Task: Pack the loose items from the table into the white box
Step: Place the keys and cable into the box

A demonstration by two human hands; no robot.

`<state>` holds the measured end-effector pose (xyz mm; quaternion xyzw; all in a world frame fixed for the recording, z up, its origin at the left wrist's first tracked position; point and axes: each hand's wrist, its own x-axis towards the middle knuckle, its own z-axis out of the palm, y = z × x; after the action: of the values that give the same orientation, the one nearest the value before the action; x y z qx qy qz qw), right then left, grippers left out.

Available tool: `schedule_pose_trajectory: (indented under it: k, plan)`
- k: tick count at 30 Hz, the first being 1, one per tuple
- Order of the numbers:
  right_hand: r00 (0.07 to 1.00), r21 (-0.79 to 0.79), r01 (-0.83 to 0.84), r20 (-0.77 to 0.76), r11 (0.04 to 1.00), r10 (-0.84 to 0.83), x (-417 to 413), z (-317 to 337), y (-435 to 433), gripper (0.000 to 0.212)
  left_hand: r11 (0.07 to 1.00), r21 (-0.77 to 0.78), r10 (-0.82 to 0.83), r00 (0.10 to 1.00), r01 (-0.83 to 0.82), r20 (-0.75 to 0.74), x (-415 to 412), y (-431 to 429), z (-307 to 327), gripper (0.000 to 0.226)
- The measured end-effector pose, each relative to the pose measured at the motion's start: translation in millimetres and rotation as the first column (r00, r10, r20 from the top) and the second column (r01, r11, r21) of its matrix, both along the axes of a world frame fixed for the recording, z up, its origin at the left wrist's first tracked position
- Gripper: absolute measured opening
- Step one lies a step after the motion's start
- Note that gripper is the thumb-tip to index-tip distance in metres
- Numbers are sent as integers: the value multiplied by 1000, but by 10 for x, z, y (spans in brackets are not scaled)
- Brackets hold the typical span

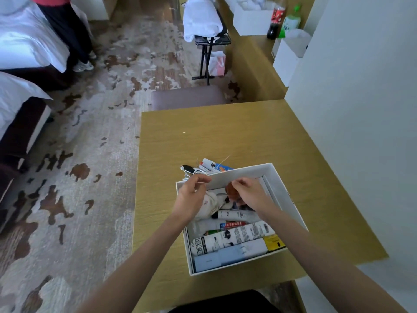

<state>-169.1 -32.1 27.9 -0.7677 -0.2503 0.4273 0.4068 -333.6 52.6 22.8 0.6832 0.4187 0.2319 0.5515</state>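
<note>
The white box [279,188] lies open on the wooden table [225,136]. It holds several tubes and cartons, such as a white tube [239,215], a long white carton [234,239] and a cream soft toy [211,203]. My left hand [191,196] hovers over the box's far left corner with fingertips pinched; what they grip is unclear. My right hand [249,193] is closed on a brown round soft item [231,191] inside the box. Behind the box lie loose items: a white cable [198,171], a white packet [209,164] and a blue packet [223,168].
A padded stool [187,98] stands at the table's far edge and a white wall [349,109] runs along the right. Beyond are a folding rack with white cloth [203,21], bottles [278,16] on a counter, beds at left and a person's legs [67,30].
</note>
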Motion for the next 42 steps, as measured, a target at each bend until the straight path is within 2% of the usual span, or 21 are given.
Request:
schedule_pose_trajectory:
  k: [4,8,11,13,16,18,20,22,24,25,27,29,31,35,38,40,42]
  plan:
    - [988,7,-148,45,989,147,79,70,53,17,995,96,32,999,-32,5,-40,160,131,25]
    - [910,41,-335,272,941,312,285,281,57,12,982,160,95,995,-96,14,-18,387,218,28]
    - [863,91,-407,365,909,350,433,467,183,11,977,161,142,990,-137,-15,18,627,193,32]
    - [830,87,-439,421,894,366,519,519,342,12,979,170,127,989,-113,-77,54,794,144,30]
    - [741,-13,-498,512,867,434,643,429,698,16,983,176,0,952,57,-307,157,1067,-18,22]
    - [674,-169,-550,488,818,554,710,244,992,19,969,148,-120,905,196,-409,253,1216,-142,22]
    - [621,-339,-593,385,730,683,751,13,1276,26,920,171,-223,830,352,-511,368,1327,-261,23]
    - [560,-451,-627,306,635,770,776,-200,1488,36,815,244,-223,673,525,-705,498,1418,-365,29]
    - [477,-508,-666,273,546,836,781,-382,1646,43,707,261,-188,531,657,-826,625,1485,-456,37]
    - [433,-529,-680,271,508,860,776,-456,1714,42,671,249,-187,484,698,-855,677,1506,-499,40]
    - [380,-549,-687,286,476,880,757,-577,1825,28,616,229,-180,417,754,-891,750,1531,-586,46]
    - [378,-540,-695,286,474,880,731,-669,1894,16,609,221,-183,406,762,-895,760,1556,-655,49]
    - [404,-519,-700,278,490,871,708,-739,1920,20,632,218,-206,433,743,-878,727,1588,-702,49]
    - [414,-519,-697,274,495,868,681,-811,1958,10,622,204,-255,442,756,-860,670,1613,-740,53]
    - [398,-518,-709,265,478,878,687,-829,1973,18,593,201,-257,421,779,-870,659,1604,-718,49]
    - [435,-475,-714,275,515,857,713,-846,1916,24,565,223,-234,413,795,-880,642,1587,-712,48]
    - [517,-418,-696,271,583,812,751,-860,1837,26,547,242,-216,414,802,-884,614,1571,-697,47]
